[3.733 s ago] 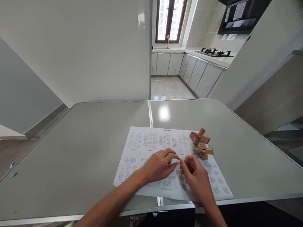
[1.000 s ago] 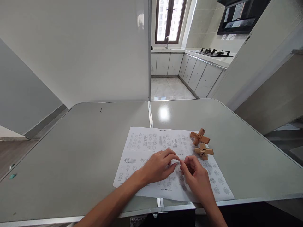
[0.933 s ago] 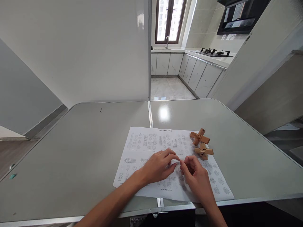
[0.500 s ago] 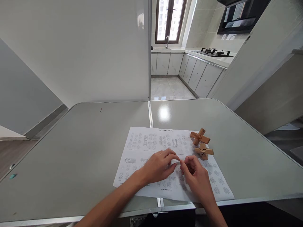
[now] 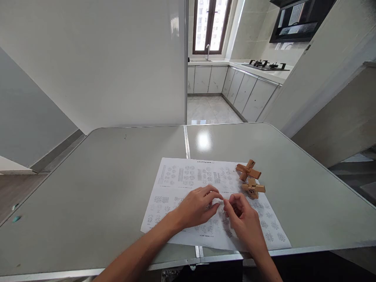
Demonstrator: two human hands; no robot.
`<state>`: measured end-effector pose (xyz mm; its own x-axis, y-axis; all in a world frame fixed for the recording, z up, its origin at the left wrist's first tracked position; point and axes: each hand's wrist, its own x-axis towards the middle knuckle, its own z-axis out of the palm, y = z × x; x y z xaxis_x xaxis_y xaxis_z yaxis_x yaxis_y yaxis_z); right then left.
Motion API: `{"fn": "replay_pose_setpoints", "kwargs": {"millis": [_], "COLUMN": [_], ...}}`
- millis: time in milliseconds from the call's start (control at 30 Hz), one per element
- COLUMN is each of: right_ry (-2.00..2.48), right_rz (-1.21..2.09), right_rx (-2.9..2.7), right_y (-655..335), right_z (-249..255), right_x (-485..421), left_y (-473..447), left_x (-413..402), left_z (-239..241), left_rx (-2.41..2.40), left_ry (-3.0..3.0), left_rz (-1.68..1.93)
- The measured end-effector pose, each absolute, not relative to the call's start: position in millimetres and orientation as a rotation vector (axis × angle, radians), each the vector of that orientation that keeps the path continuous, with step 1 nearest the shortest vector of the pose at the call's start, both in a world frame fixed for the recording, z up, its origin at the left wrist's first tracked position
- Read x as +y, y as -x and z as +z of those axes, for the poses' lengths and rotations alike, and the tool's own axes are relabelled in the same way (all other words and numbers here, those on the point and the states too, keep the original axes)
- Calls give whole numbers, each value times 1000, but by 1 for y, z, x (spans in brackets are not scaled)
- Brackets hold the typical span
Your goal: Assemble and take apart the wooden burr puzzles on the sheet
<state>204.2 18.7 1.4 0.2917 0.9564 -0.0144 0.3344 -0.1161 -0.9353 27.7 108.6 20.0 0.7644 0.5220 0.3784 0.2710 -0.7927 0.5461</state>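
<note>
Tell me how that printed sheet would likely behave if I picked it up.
The printed sheet would probably bend and flop, since it looks like thin paper. It should feel light for its size, judging by that thinness. Lifting its far right corner might tip or slide the wooden crosses there.

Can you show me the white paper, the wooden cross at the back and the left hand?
White paper (image 5: pixel 188 187): head view, a patch between printed drawings.
Wooden cross (image 5: pixel 248 170): head view, where its bars meet.
Left hand (image 5: pixel 199 206): head view, its back.
</note>
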Motion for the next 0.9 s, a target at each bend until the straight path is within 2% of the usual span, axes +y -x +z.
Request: {"fn": "replay_pose_setpoints", "kwargs": {"millis": [900], "right_ry": [1648], "right_rz": [833], "right_rx": [-1204], "right_y": [-203], "right_z": [7], "right_x": [19], "left_y": [-28], "left_x": [109], "left_z": [21], "left_rx": [592], "left_ry": [-2523], "left_rz": [724]}}
